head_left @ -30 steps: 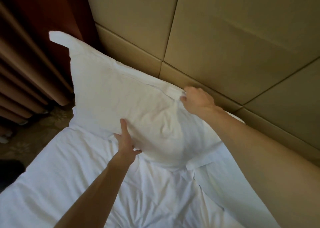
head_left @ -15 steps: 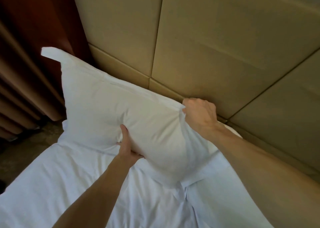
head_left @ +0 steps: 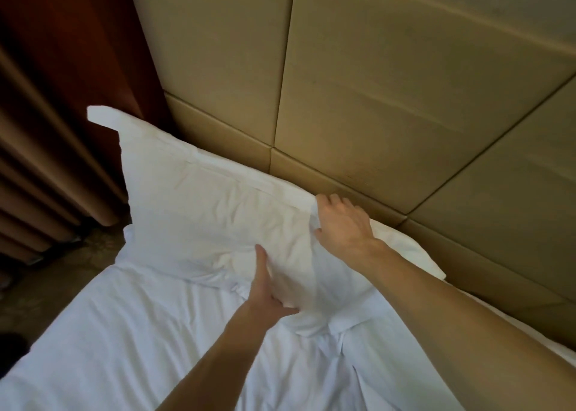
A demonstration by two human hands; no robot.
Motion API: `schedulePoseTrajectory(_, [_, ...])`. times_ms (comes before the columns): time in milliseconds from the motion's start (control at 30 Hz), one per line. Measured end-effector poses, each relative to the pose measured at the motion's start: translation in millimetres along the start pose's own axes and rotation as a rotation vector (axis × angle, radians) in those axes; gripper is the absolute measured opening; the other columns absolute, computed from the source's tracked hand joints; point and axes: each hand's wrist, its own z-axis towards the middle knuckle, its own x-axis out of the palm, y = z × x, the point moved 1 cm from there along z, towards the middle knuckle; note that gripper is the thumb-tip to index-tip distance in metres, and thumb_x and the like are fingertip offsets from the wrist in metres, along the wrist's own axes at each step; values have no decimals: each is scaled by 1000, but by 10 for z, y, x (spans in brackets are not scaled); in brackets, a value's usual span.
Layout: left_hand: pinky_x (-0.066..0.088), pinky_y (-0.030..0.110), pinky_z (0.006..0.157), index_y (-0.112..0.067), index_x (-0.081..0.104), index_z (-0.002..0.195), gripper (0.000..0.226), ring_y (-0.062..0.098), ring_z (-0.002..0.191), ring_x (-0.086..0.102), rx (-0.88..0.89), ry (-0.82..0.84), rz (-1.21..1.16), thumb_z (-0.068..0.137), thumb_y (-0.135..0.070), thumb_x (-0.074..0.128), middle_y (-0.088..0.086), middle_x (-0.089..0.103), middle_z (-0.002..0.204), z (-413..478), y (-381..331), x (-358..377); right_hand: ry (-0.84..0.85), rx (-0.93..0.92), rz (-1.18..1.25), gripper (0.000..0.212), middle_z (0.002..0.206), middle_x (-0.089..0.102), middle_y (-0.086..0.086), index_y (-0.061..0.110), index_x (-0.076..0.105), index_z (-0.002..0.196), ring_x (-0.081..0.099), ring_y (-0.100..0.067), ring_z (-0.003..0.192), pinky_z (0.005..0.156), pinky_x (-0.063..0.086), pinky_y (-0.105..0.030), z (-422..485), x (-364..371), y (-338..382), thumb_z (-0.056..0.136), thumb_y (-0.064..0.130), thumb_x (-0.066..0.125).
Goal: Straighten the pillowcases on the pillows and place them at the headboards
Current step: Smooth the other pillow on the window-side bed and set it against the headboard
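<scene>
Pillow (head_left: pixel 212 211) in its white pillowcase leans against the padded headboard (head_left: pixel 389 99) at the head edge of our bed (head_left: pixel 109 342), one corner flap jutting toward the curtain (head_left: pixel 46 161). Our left hand (head_left: pixel 265 292) cups its lower edge, thumb up and fingers tucked under the fabric. Our right hand (head_left: pixel 341 223) pinches its top seam, fingers curled.

The left hand (head_left: pixel 268 298) hides its fingers beneath the pillow (head_left: pixel 218 217).
</scene>
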Motion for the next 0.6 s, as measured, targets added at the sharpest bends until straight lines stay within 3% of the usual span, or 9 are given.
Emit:
schedulePoseTrajectory(67, [55,47,90,-44,19,152,122,29,136,35,33,9,1,47,-98,50,-5,33,148,-19,-26,178,43,11,2,52,122,58,-8,14,43,132,57,-26,107,83,48,-38,-6,-14,-7,87,27,66])
schedulePoseTrajectory(133, [48,65,91,-55,19,147,138,39,135,38,-3,-5,-111,23,-98,65,-1,33,154,211,-57,221,85,36,53,51,123,57,-8,15,42,132,56,-27,109,83,46,-38,-18,-21,-44,87,28,65])
schedulePoseTrajectory(200, [40,74,93,-53,29,144,141,46,127,48,-13,29,-179,16,-92,73,9,44,147,642,-53,119,138,56,144,47,122,56,-6,16,43,129,54,-27,110,82,45,-37,-34,-14,-88,88,31,63])
schedulePoseTrajectory(300, [45,70,94,-39,47,139,123,41,123,56,-13,124,-244,30,-89,77,8,54,140,584,-63,138,218,34,233,41,121,56,-6,18,44,123,53,-28,109,83,47,-39,-43,26,-129,89,34,60])
schedulePoseTrajectory(400, [47,56,103,-28,53,129,107,29,125,56,27,162,-83,46,-94,66,7,56,137,268,2,12,201,12,255,46,125,55,-8,16,43,128,53,-29,113,90,48,-42,-23,22,-88,90,34,60])
schedulePoseTrajectory(433, [45,53,105,-30,50,125,102,29,123,57,33,141,-32,48,-96,62,9,57,135,219,3,-114,188,3,256,46,126,55,-8,15,43,129,52,-30,113,91,48,-42,11,7,-35,90,34,59])
schedulePoseTrajectory(500, [44,49,106,-18,55,124,104,27,116,62,39,40,35,55,-97,55,9,64,125,222,-60,-446,174,-21,256,46,126,54,-9,15,42,130,52,-30,114,91,47,-42,101,-16,125,91,33,58])
schedulePoseTrajectory(600, [48,43,96,-10,58,129,94,25,105,62,110,-208,-29,74,-86,49,8,65,119,285,-321,-936,144,-89,250,45,126,52,-10,15,41,127,51,-31,111,91,46,-44,295,-12,424,89,32,59])
